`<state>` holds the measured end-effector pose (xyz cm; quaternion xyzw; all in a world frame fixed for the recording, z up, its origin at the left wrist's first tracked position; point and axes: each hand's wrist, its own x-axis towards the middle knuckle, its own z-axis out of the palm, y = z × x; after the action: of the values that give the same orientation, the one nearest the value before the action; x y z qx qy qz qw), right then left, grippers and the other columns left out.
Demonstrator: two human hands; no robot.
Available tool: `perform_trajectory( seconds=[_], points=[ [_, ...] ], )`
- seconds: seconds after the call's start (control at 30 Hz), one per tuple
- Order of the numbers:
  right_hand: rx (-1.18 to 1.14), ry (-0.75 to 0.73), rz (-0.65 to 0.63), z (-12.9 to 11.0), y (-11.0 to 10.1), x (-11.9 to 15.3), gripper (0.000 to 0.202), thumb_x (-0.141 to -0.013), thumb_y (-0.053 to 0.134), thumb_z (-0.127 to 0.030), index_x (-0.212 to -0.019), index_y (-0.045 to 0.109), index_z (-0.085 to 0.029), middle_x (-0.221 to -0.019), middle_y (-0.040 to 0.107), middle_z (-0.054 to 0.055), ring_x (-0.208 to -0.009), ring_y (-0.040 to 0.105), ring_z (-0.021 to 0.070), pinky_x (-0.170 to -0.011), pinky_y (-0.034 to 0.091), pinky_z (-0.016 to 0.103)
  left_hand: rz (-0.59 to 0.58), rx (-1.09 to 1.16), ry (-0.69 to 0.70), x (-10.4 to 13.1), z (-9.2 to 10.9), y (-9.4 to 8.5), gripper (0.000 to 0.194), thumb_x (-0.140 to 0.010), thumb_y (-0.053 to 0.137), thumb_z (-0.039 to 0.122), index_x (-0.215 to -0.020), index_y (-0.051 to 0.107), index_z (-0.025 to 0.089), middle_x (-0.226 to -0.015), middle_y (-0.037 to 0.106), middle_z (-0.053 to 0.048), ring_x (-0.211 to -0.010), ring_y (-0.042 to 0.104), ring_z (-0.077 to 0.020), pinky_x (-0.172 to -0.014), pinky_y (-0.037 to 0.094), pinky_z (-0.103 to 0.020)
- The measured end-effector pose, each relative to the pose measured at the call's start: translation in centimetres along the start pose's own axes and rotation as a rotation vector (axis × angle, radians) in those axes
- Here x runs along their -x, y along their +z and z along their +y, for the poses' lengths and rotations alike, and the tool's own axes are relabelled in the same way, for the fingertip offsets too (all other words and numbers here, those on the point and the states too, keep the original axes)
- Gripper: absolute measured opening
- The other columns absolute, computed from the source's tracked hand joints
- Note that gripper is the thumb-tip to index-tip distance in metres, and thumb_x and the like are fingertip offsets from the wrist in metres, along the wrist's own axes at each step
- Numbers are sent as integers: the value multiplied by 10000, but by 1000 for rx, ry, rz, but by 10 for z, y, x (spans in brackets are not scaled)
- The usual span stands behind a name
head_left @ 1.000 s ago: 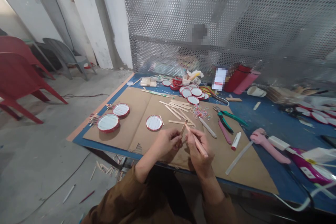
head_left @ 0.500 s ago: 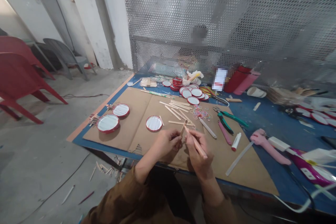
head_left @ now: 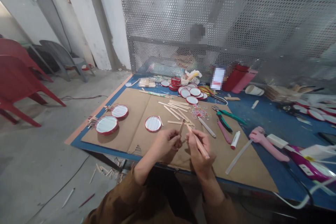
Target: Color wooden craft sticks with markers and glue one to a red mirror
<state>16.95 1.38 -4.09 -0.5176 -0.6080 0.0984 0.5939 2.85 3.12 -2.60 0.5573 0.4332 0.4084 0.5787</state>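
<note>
My left hand (head_left: 169,141) pinches a small wooden stick (head_left: 181,127) that stands up from its fingers. Close to its right, my right hand (head_left: 201,147) is closed around a pale pink pen-like tool (head_left: 200,144), its tip pointing up and left beside the stick. Both hands are over the front of the brown cardboard (head_left: 136,119). Behind them lie loose wooden sticks (head_left: 172,112) and a heap of small coloured rubber bands (head_left: 198,111). A round red-rimmed white disc (head_left: 153,124) lies left of the hands.
Two banjo-like pieces with red rims (head_left: 106,125) lie at the left. Right of the hands are green-handled pliers (head_left: 224,120), a marker (head_left: 235,140) and a pink glue gun (head_left: 270,144). Stacked discs (head_left: 190,92) and a phone (head_left: 217,78) stand near the perforated metal panel (head_left: 162,17).
The pen-like tool's tip has moved slightly right, away from the stick, with my right hand. The stick now stands more upright and shows more of its flat face. The view has shifted slightly.
</note>
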Motion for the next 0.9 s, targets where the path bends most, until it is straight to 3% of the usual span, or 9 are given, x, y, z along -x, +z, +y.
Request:
perform_trajectory(
  seconds=[0.37,0.53,0.7,0.9],
  points=[
    [85,-183,-64,-9,-3,-5,152,-895,599,-283,-1004,647,-189,-870,735,76,-776,711,188,-712,599,329,-3,-43,55,-2,-4,-2,188,-809,548,328,-725,551,160,-608,573,9,-534,531,-97,-522,441,-200],
    [78,-170,-68,-9,-1,-6,153,-899,593,-295,-998,642,-190,-847,735,74,-752,712,185,-702,598,325,3,-6,30,-1,-2,-1,218,-793,570,371,-729,553,162,-618,576,8,-546,545,-104,-525,464,-210],
    [61,-36,0,-5,0,-1,184,-910,573,-320,-1013,637,-182,-836,734,74,-728,711,184,-649,588,312,14,6,3,-1,-4,0,199,-785,559,355,-715,519,172,-613,591,1,-531,548,-105,-515,463,-215],
    [51,-112,-48,-2,-1,1,170,-891,608,-287,-1024,642,-187,-860,735,71,-760,716,190,-677,591,321,-3,-23,38,-2,-4,-1,174,-796,526,317,-719,539,163,-615,580,3,-537,549,-106,-530,464,-219]
  ],
)
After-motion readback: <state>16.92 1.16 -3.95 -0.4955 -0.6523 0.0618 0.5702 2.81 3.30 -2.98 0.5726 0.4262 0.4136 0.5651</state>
